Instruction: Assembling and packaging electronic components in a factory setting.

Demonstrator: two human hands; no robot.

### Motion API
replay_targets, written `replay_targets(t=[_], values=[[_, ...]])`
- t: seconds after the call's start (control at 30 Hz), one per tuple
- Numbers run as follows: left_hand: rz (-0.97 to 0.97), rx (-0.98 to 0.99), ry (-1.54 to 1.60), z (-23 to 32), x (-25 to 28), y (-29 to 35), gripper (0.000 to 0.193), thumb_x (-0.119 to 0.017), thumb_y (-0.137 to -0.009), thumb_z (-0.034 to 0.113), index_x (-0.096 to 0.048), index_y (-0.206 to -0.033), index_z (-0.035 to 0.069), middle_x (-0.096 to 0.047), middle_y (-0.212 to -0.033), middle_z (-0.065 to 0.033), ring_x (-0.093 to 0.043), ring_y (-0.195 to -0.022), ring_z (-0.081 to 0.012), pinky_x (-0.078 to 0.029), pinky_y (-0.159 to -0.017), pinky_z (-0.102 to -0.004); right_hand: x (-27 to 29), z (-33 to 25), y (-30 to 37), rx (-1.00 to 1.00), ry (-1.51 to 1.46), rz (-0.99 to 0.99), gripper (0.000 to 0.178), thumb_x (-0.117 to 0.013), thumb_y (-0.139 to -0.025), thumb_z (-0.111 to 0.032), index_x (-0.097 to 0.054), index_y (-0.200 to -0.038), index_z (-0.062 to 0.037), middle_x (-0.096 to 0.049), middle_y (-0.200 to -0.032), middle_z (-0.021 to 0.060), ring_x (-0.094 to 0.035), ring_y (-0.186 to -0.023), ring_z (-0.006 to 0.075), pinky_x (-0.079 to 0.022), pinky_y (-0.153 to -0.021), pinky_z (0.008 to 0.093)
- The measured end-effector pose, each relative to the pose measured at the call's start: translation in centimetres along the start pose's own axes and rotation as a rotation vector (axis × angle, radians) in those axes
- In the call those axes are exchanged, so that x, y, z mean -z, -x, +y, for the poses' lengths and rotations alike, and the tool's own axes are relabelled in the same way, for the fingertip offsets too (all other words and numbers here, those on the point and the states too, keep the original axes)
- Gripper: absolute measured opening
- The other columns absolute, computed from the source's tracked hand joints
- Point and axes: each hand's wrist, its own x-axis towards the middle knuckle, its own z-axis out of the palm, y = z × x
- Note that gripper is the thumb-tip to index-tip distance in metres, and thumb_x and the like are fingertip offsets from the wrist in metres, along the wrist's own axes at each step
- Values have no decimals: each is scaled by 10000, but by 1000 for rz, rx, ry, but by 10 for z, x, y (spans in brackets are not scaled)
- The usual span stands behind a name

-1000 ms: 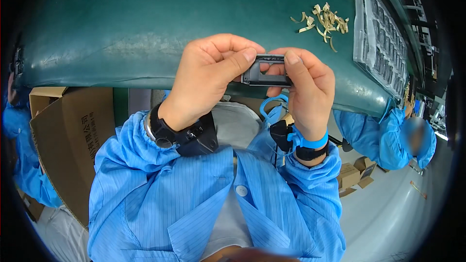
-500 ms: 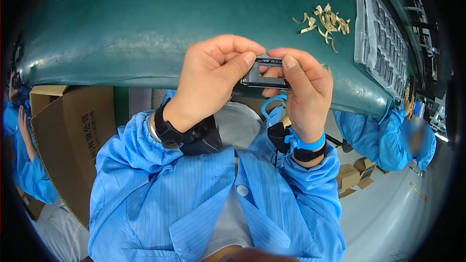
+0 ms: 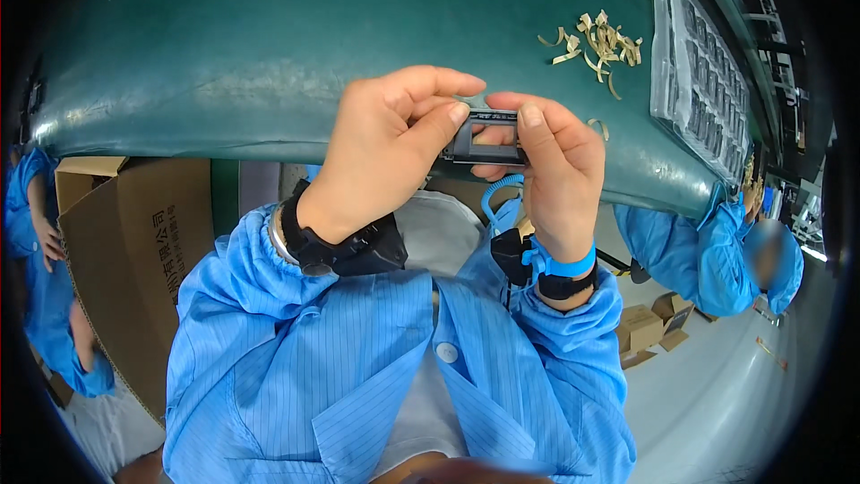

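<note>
Head view, from largest to smallest: a wide green table (image 3: 269,63) fills the far half of the scene, and the person's blue-sleeved forearms rise from the near edge to meet just at its near rim. At far right lies a clear tray of small dark parts (image 3: 703,81), seemingly well stocked, and left of it a loose heap of tan strips (image 3: 602,40); judging by that heap, several pieces look already handled, while the tray suggests plenty remain. A brown cardboard box (image 3: 134,242) stands near left below the table. The left hand (image 3: 385,152) pinches the small dark rectangular frame (image 3: 488,139) with thumb and forefinger at its left end; the right hand (image 3: 555,170) clamps the right end between thumb and fingers. The frame sits between both hands, held up before the table's edge. Its underside and whatever the fingertips work at are covered, so how far this one piece has come cannot be told.
</note>
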Motion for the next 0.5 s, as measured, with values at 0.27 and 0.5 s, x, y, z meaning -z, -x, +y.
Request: replay_targets(t=[0.27, 0.5], values=[[-35, 42, 22, -1, 6, 3, 229, -535, -897, -13, -591, -1116, -44, -678, -906, -104, -630, -788, -107, -522, -701, -231, -6, 2, 2, 3, -34, -16, 268, -450, -977, -187, -589, -1055, 29, -673, -807, 113, -637, -633, 145, -524, -580, 244], [-119, 86, -42, 5, 7, -1, 185, -575, -873, -1, -624, -1046, -47, -681, -847, -93, -630, -746, -103, -517, -661, -223, -1, 4, 5, 13, -42, -19, 248, -449, -975, -173, -596, -1030, 19, -667, -791, 108, -640, -628, 148, -529, -571, 244]])
